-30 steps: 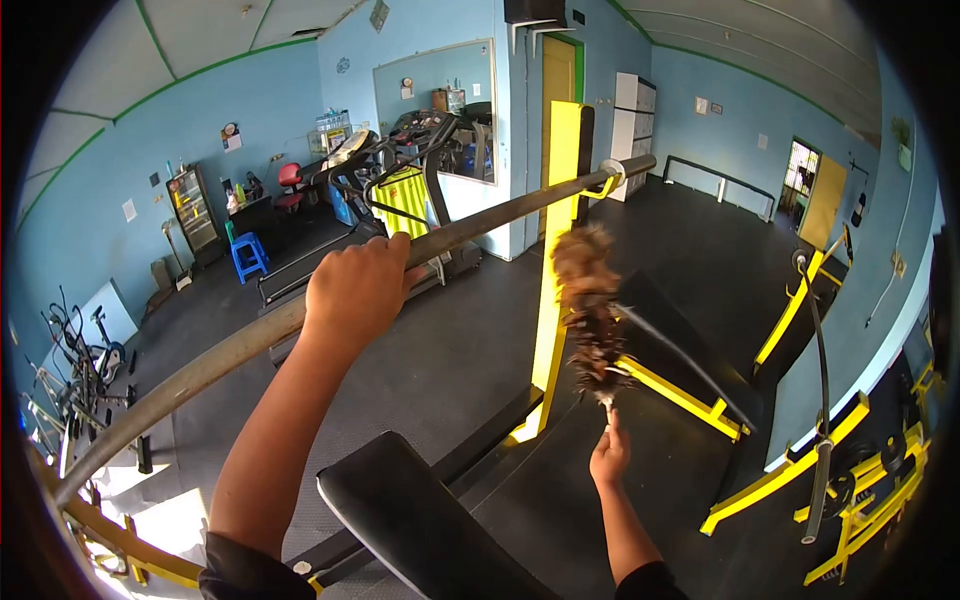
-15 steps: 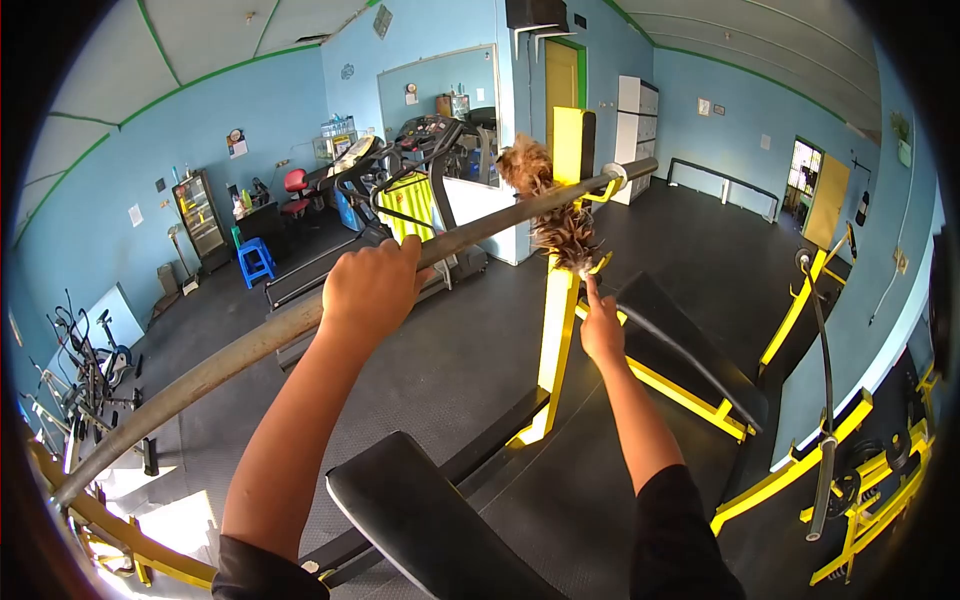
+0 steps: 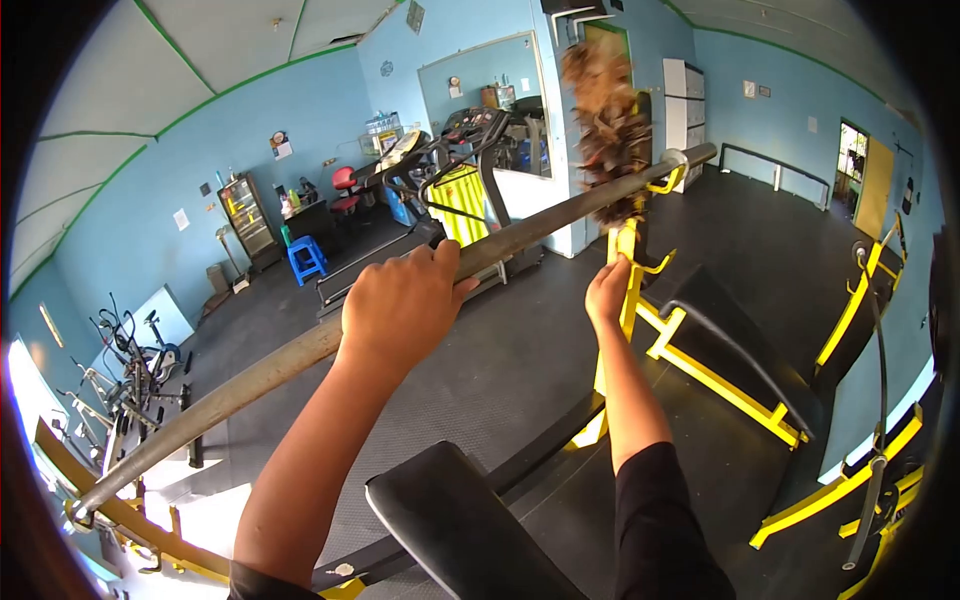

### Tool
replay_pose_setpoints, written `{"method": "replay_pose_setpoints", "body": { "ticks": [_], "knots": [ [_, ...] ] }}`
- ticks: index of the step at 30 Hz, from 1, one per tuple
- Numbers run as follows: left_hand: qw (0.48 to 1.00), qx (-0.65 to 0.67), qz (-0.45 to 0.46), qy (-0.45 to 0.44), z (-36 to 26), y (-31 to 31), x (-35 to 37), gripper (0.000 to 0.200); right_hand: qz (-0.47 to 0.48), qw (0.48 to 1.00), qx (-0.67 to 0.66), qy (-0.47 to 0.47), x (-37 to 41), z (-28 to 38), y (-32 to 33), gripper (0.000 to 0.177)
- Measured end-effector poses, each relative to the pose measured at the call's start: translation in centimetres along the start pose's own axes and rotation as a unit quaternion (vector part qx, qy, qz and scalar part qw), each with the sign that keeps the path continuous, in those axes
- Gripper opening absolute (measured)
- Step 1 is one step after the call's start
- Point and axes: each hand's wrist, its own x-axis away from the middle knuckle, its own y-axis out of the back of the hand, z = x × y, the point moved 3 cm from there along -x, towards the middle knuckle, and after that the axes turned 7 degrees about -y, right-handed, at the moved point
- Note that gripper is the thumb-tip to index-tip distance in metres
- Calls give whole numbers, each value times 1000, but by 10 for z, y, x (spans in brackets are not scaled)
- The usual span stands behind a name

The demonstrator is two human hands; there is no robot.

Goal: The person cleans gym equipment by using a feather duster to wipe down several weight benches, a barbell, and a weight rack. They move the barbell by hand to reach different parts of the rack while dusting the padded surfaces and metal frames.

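Note:
My left hand (image 3: 400,305) is closed around a long metal barbell bar (image 3: 255,385), which slants across the view from lower left to upper right. In my right hand (image 3: 607,290) is the handle of a brown feather duster (image 3: 608,125), held upright. Its feathers are blurred, and they stand behind the bar near its right end, in front of a yellow rack post (image 3: 622,245). A yellow hook (image 3: 665,180) on the rack is at the bar's right end. Below my hands is a black padded bench (image 3: 470,520).
Treadmills (image 3: 470,150) stand by the mirror (image 3: 490,90), one with a yellow striped towel (image 3: 460,200). A second black bench (image 3: 745,345) with a yellow frame is at right. Exercise bikes (image 3: 135,365) are at far left, and a blue stool (image 3: 306,258) stands near the desk.
The feather duster has risen with my right hand, its feathers now reaching well above the bar. My left hand still grips the bar. The view has turned slightly left.

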Motion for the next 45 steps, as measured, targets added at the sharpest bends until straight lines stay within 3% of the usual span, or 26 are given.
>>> {"method": "replay_pose_setpoints", "body": {
  "ticks": [1,8,14,16,18,19,21,22,24,26,28,29,33,36,39,41,42,45],
  "knots": [
    [1000,0,7,-1,0,0,1,37,-40,999,7,-6,-2,1,2,27],
    [1000,-9,8,3,-1,1,0,36,35,998,13,-54,54,-62,19,31],
    [1000,-6,-15,0,-1,1,0,35,140,974,122,-129,198,-150,120,38],
    [1000,-12,-22,-6,-1,0,0,34,176,963,168,-112,247,-167,170,38],
    [1000,-10,-26,-8,-1,0,1,34,248,912,286,-155,286,-192,213,38],
    [999,-16,-31,-9,-1,0,1,33,246,911,291,-155,290,-197,230,38],
    [1000,-11,-28,-9,-1,-1,0,33,339,831,394,-200,296,-203,251,40],
    [1000,-12,-24,-8,-1,-2,0,33,339,830,396,-200,295,-205,255,40],
    [999,-14,-38,-12,0,-3,1,33,257,894,348,-119,269,-183,258,43],
    [999,-13,-50,-15,-1,-3,2,33,263,886,365,-115,259,-175,264,46],
    [1000,-4,-29,-11,-1,-1,0,34,349,826,409,-171,259,-175,272,44],
    [999,-4,-32,-7,0,-2,0,34,413,769,428,-233,260,-167,281,44],
    [999,7,-39,-12,2,-8,-1,33,428,758,439,-221,291,-160,300,44],
    [999,18,-29,-12,1,-8,1,33,479,784,329,-219,320,-150,309,40],
    [999,16,-39,-9,1,-7,1,35,543,774,255,-204,338,-169,327,38],
    [999,13,-45,-10,2,-9,0,35,535,771,253,-236,346,-187,339,36],
    [999,10,-50,-16,0,-10,1,34,488,789,279,-247,347,-179,337,36],
    [997,1,-69,-18,1,-12,0,35,549,762,197,-282,370,-154,324,37]
  ]
}}
